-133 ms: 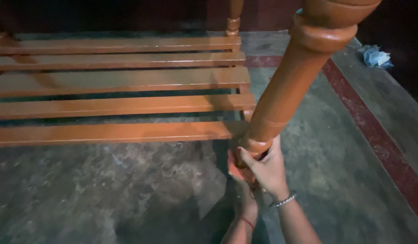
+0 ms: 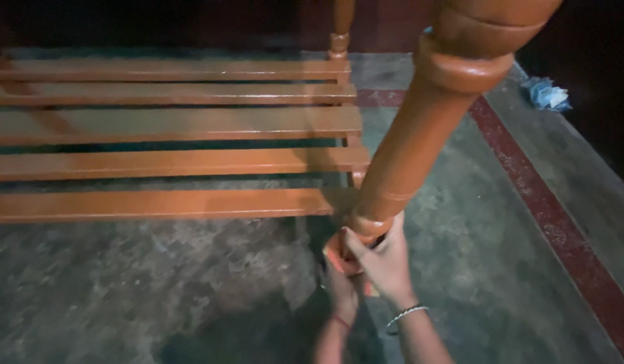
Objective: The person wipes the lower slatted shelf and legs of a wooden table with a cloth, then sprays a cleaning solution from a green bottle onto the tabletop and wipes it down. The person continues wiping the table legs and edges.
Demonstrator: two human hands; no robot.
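A thick turned wooden post (image 2: 420, 128), glossy orange-brown, rises from the corner of a low slatted frame toward the camera. My right hand (image 2: 386, 266), with a silver bracelet at the wrist, wraps around the post's lower end just under a carved ring. My left hand (image 2: 340, 276), with a red thread at the wrist, sits below and left of it, partly hidden, fingers pressed against the post's base. The orange slats (image 2: 170, 162) run leftward from that corner.
A second turned post (image 2: 339, 34) stands at the frame's far corner. The floor is mottled grey concrete (image 2: 157, 283) with a dark red stripe (image 2: 541, 202) on the right. A crumpled blue-white cloth (image 2: 547, 94) lies at the far right.
The view has shifted slightly; hands and post appear a little further left and down. Both hands keep their grip at the post's base.
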